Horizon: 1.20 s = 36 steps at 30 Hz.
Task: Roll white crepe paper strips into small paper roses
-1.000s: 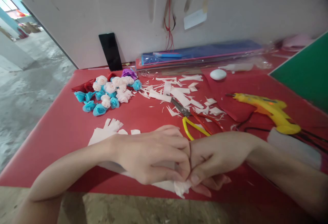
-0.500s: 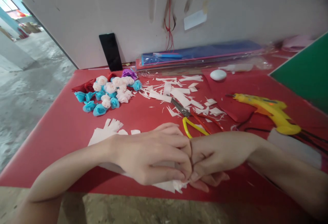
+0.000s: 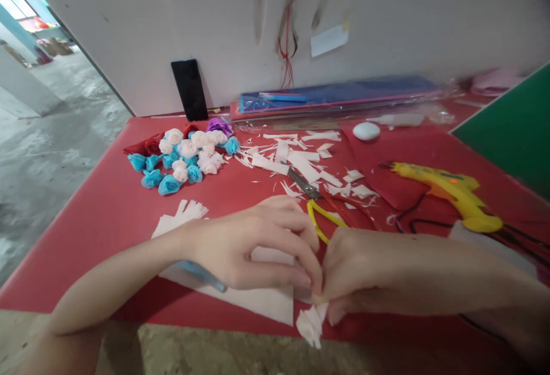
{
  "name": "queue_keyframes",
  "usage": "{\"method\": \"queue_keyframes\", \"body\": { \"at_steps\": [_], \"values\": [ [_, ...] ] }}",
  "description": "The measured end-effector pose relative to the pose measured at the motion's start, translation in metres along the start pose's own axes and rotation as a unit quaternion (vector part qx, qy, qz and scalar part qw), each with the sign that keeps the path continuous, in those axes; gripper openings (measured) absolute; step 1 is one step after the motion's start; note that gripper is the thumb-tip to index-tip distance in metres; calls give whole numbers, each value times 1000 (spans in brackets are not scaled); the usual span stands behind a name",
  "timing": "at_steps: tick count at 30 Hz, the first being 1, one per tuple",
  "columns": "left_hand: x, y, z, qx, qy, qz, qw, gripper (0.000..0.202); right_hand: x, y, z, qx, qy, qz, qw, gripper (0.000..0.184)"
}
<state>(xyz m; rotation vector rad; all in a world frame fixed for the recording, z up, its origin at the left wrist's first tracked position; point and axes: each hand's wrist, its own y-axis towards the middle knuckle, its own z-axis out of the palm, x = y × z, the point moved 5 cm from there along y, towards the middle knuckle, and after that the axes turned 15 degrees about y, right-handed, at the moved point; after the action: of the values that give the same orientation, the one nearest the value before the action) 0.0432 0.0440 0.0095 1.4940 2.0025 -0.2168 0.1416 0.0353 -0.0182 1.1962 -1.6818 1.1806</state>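
My left hand (image 3: pixel 262 249) and my right hand (image 3: pixel 365 272) meet near the table's front edge, fingertips pinched together on the base of a small white paper flower (image 3: pixel 311 326). The flower points down toward me, its petals below the fingers. Part of its base is hidden by my fingertips. Under my left hand lies a white paper sheet (image 3: pixel 270 303), with a blue pen-like stick (image 3: pixel 204 275) partly covered by the wrist. Beside my left forearm is a strip of white paper with a fringed edge (image 3: pixel 184 214).
Pliers with yellow and red handles (image 3: pixel 318 203) lie among white paper scraps (image 3: pixel 301 160). A yellow glue gun (image 3: pixel 451 189) rests at right. Finished paper flowers (image 3: pixel 169 183) cluster at left, before a leaning phone (image 3: pixel 189 90). A white egg-shaped object (image 3: pixel 366 130) sits farther back.
The white flower now shows below my fingers, where it was mostly hidden. My right hand has turned and lowered slightly. The left fingers have risen off part of the sheet, uncovering the blue stick.
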Motion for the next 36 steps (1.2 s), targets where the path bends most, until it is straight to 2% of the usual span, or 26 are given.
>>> {"method": "queue_keyframes", "body": {
  "at_steps": [4,8,16,30,36],
  "values": [
    [-2,0,6,20,10,31,999,11,4,-1,-2,-25,-78,-32,996,20],
    [-2,0,9,24,11,44,999,13,-2,-3,0,-4,-86,-36,996,19],
    [-1,0,14,28,5,71,997,7,1,0,2,14,-66,-23,997,21],
    [-5,3,15,49,44,63,996,10,-7,2,3,-13,17,-41,999,21],
    [-6,3,17,42,49,78,995,9,-12,2,4,-13,10,-30,999,18]
  ]
}}
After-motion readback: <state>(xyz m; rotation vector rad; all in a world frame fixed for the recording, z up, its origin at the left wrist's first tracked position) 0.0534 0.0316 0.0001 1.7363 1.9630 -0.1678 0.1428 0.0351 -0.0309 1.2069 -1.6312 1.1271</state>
